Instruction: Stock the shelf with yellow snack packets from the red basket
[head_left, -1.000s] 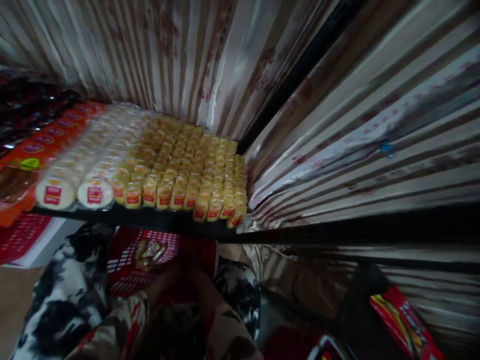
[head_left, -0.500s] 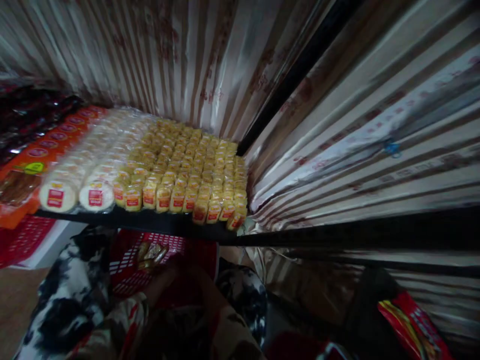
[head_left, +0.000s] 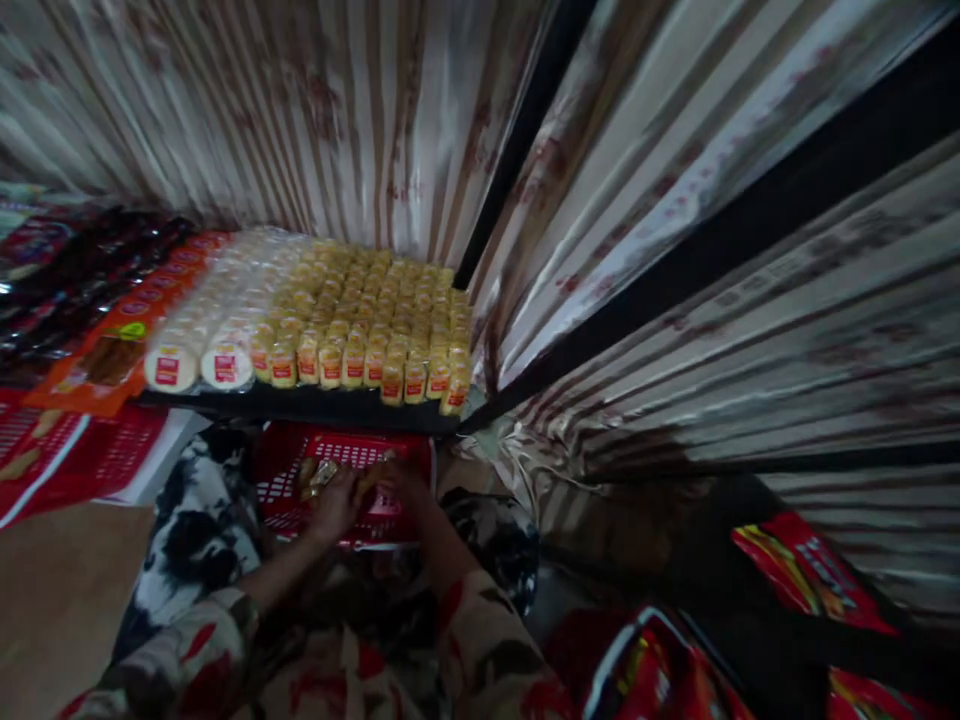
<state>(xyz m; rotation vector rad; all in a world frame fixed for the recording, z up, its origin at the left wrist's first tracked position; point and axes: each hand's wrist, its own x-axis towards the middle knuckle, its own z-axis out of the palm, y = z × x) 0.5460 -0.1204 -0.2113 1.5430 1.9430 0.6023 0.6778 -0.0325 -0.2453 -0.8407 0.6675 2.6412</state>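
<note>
Both my hands are down inside a red plastic basket (head_left: 271, 492) that sits at my lap, below the shelf edge. My left hand (head_left: 337, 508) is beside a few small wrapped snack packets (head_left: 321, 478) in gold and clear film. Close to its right, my right hand (head_left: 403, 478) reaches in near the basket's right side. A yellowish piece (head_left: 367, 482) shows between the two hands, but whether either one grips it is unclear. Dim light and blur hide the fingers.
Above the basket, a black shelf (head_left: 322, 402) bears rows of yellow wrapped snacks (head_left: 360, 320), round white packs (head_left: 229, 366) and an orange bag (head_left: 112, 355). Another red basket (head_left: 127, 455) stands left. Red packets (head_left: 817, 570) lie right. Striped curtains (head_left: 360, 120) hang behind.
The view has shifted, so the shelf goods appear higher and the basket and both forearms show more fully. My hands stay in the basket, now more clearly seen beside the packets.
</note>
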